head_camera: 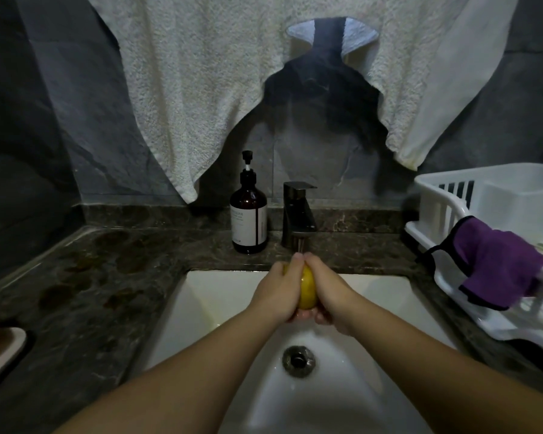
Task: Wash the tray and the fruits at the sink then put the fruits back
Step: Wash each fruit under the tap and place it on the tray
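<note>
Head view looked down over two bare forearms that reached forward across a white sink (207,296). Nearest the camera, low in the basin, sat the metal drain (298,361), with a few water drops on the porcelain beside it. Beyond the drain, the left hand (276,291) and the right hand (325,292) met over the basin, cupped from either side around a yellow fruit (307,288). Both hands' fingers curled around the fruit and gripped it between them, the fingertips touching at its far end, just below the spout of the dark faucet (298,214). Whether water was running could not be told.

At the left edge of the dark marbled counter (107,277) lay a pale tray (7,346), only partly in view, with something yellowish on it at the frame's border, too dim to name. On the right, a white rack (445,214) stood on the counter, and a purple cloth (502,264) with black edging hung over its near rim.

Farther back, a brown pump bottle (249,214) stood just left of the faucet, near the counter's rear edge. Behind these rose a dark grey wall, and white towels (185,89) hung down from above, their lower edges ending above the bottle and the rack.
</note>
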`<state>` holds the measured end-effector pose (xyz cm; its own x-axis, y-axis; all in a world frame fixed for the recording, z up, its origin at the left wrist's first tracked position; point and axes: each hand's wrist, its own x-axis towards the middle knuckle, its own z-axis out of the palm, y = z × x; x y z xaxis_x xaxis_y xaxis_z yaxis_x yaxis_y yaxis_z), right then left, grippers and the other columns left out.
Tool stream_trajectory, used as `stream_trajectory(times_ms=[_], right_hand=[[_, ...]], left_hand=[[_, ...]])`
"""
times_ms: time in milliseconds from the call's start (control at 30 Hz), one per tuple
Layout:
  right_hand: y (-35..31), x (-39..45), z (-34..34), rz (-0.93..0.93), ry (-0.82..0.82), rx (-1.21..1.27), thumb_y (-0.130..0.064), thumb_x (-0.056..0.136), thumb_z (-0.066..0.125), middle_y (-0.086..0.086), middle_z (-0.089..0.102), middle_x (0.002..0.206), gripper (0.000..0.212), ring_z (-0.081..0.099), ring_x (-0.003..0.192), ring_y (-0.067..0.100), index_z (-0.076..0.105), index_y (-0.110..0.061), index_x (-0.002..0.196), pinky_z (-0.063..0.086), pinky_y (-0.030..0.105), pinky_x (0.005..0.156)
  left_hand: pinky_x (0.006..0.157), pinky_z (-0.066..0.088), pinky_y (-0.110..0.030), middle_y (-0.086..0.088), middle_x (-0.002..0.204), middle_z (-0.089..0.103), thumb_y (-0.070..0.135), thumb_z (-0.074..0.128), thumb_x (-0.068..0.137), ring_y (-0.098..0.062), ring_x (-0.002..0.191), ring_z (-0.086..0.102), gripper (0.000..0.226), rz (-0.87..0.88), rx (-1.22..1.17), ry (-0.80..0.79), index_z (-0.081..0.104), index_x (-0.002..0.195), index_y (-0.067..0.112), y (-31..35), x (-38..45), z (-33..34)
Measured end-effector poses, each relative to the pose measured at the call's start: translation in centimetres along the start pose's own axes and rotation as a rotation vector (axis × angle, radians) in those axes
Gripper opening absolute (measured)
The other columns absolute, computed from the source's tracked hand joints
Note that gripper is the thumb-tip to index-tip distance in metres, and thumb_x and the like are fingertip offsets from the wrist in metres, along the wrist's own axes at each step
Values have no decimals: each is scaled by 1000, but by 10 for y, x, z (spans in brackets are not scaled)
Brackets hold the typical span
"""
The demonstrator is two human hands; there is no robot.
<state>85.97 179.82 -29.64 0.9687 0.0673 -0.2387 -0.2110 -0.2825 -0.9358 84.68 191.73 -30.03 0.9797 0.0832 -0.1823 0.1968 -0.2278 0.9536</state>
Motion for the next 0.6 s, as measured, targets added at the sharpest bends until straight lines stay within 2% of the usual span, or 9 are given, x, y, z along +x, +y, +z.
stream_trajectory(times_ms=[133,267,300,333,400,433,500,533,600], right_hand=[[1,3,0,-212,115,-165,-63,100,40,3,65,97,32,67,77,17,58,-37,101,46,20,46],[-2,0,5,-36,36,-78,-64,100,37,6,62,101,35,63,84,20,55,-38,114,44,20,47],[-2,1,5,-76,69,-98,-62,100,38,5,62,101,34,64,84,20,56,-36,114,45,21,48],[-2,3,4,-148,101,-121,-60,101,39,4,63,101,32,64,85,18,57,-35,110,45,23,51],[-1,4,1,-217,109,-118,-60,101,41,3,65,98,31,65,85,17,60,-35,103,45,27,57],[-1,3,0,-173,80,-73,-62,100,40,4,66,96,33,66,81,18,60,-35,103,44,27,56],[-2,1,0,-49,9,6,-67,97,38,9,69,89,40,69,67,22,59,-33,106,41,23,48],[-3,1,0,-57,15,8,-66,97,39,11,70,89,39,71,65,24,58,-33,106,41,22,46],[-1,2,-1,-197,81,-100,-59,99,41,6,67,97,29,69,79,23,57,-35,101,45,26,54]], left_hand=[[51,50,-28,-20,88,75,78,33,98,-27,69,71,74,-122,-178,-167,62,124,15,0,0,-3],[89,59,-44,-14,111,71,75,34,99,-27,96,72,70,-31,-8,-6,59,131,18,-3,3,0],[86,61,-44,-16,107,73,76,35,98,-28,90,74,71,-52,-70,-33,61,127,16,-2,1,0],[75,62,-40,-17,96,75,78,36,96,-26,78,74,73,-88,-131,-100,64,120,15,-1,1,0],[54,51,-28,-12,77,73,82,35,93,-20,57,67,77,-87,-120,-131,66,112,14,2,0,-1],[51,49,-26,-9,80,73,83,36,93,-19,59,68,76,-55,-79,-81,65,116,16,2,1,-1],[60,55,-30,-6,98,71,81,37,94,-20,79,72,71,4,5,4,59,127,21,1,2,-1],[67,59,-35,-8,101,72,80,38,94,-24,84,74,70,-14,-12,-20,59,127,22,0,1,-1],[68,58,-38,-13,88,76,80,38,94,-28,72,73,70,-100,-154,-143,63,120,20,0,0,-3]])
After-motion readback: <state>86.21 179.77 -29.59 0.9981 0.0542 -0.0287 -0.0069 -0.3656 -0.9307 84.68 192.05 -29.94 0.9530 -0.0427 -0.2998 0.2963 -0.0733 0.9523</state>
